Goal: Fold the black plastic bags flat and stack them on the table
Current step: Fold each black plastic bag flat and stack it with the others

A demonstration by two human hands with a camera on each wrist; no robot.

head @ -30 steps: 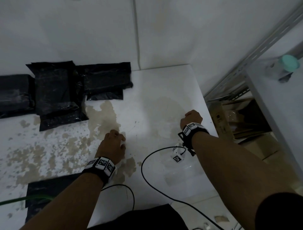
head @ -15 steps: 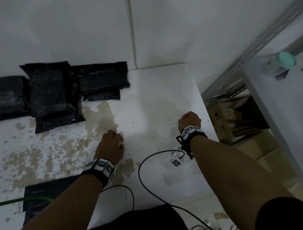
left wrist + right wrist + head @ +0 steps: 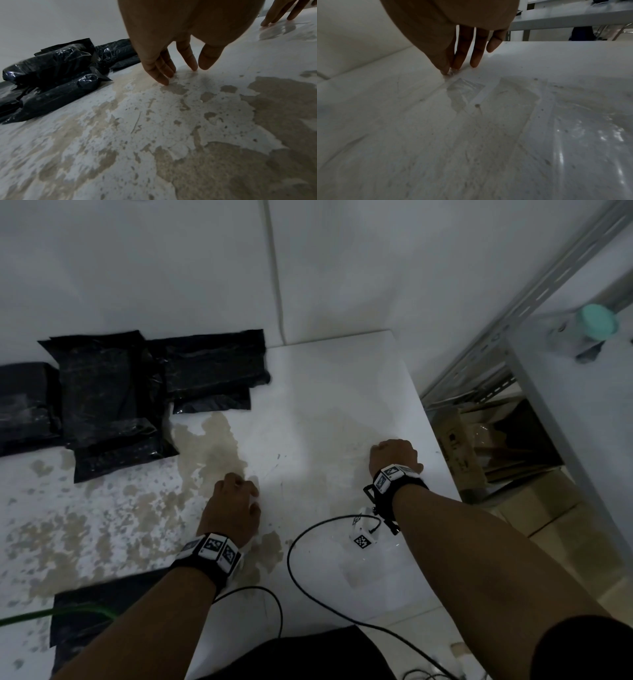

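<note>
Several folded black plastic bags [image 3: 102,392] [image 3: 51,70] are piled at the back left of the white table [image 3: 325,392]. Another black bag [image 3: 102,601] lies flat at the front left, partly under my left forearm. My left hand [image 3: 233,501] [image 3: 187,65] stands on the stained tabletop on straight fingertips and holds nothing. My right hand [image 3: 394,453] [image 3: 462,67] does the same near the right edge, its fingertips on the edge of a clear plastic film [image 3: 465,92] that lies flat on the table.
A metal rack [image 3: 513,302] stands right of the table, with a teal-capped bottle [image 3: 597,321] on it and cardboard boxes [image 3: 479,446] below. A black cable [image 3: 291,542], a green cable [image 3: 51,613] and a white tagged cube [image 3: 363,537] lie near the front edge.
Both hands stay planted in about the same spots on the table. The view has shifted slightly.
</note>
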